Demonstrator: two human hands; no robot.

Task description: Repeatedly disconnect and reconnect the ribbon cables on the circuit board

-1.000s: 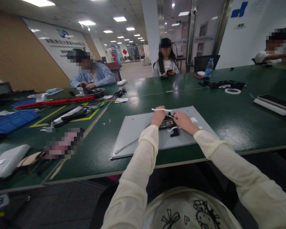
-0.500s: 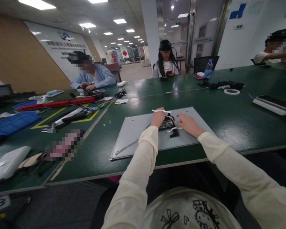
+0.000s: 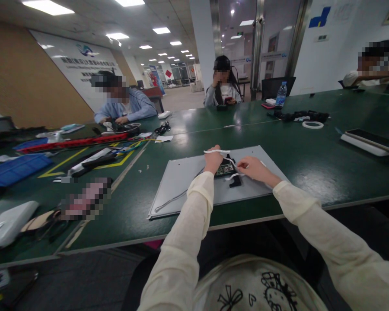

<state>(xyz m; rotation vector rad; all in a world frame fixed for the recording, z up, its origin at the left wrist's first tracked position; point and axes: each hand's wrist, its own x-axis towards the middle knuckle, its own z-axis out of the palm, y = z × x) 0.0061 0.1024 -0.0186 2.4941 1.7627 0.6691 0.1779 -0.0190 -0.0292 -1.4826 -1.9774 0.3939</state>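
A light grey panel [image 3: 175, 181] lies on the green table in front of me, with a small circuit board [image 3: 223, 169] in a black bracket [image 3: 236, 181] on it. White strips cross the board; one white strip [image 3: 231, 176] lies over the bracket near its lower end. My left hand [image 3: 213, 160] is closed at the board's upper left, with another white strip [image 3: 225, 151] at its fingertips. To the right of the board, my right hand [image 3: 254, 168] pinches a curved white strip [image 3: 232, 160]. Its fingertips partly hide where that strip ends.
A grey cable [image 3: 170, 200] trails across the panel's left side. Further left are a phone [image 3: 90, 198], a blue tray [image 3: 17, 169] and a red bar [image 3: 74, 142]. A tape ring [image 3: 313, 125], a bottle [image 3: 281, 94] and a phone [image 3: 371, 139] are rightward. Several people sit around.
My right hand's fingers have come together from spread to a pinch at the white strip. My left hand stays in place. The person across the table has raised a hand to the head.
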